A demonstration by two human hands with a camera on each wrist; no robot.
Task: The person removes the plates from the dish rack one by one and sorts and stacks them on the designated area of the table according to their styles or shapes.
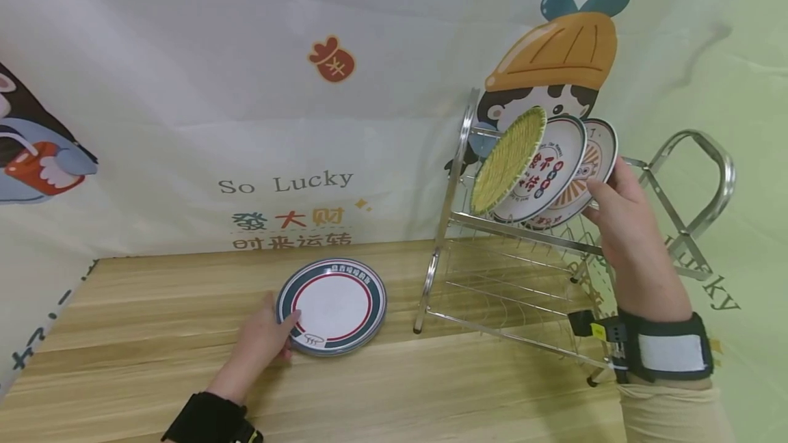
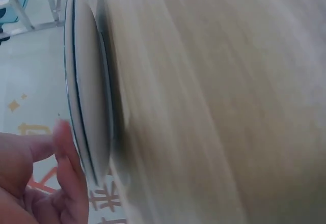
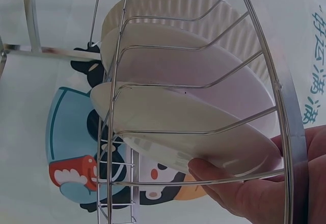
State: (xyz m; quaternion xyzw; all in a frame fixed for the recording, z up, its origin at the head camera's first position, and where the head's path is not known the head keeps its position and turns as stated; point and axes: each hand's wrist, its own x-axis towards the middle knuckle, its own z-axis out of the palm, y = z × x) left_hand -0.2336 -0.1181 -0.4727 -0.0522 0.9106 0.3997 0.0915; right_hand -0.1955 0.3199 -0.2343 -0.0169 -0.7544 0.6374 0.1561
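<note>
On the wooden table lies a small stack of plates (image 1: 335, 303), the top one white with a dark green band and a red ring. My left hand (image 1: 261, 333) pinches the stack's near-left rim, thumb over the edge. The left wrist view shows the stacked plates (image 2: 89, 81) edge-on beside the left hand (image 2: 46, 178). My right hand (image 1: 628, 224) grips the right edge of a sunburst-patterned plate (image 1: 600, 149) tilted in the upper tier of a metal dish rack (image 1: 523, 231). Left of it lean a white plate with red lettering (image 1: 557, 149) and a yellow-green woven-look plate (image 1: 507, 163).
The rack's lower wire tier (image 1: 505, 286) stands over the table (image 1: 431, 388). A looped metal handle (image 1: 726, 169) sticks out at the rack's right. Behind everything hangs a printed backdrop cloth (image 1: 185, 87) with cartoon figures and lettering, meeting the table's back edge.
</note>
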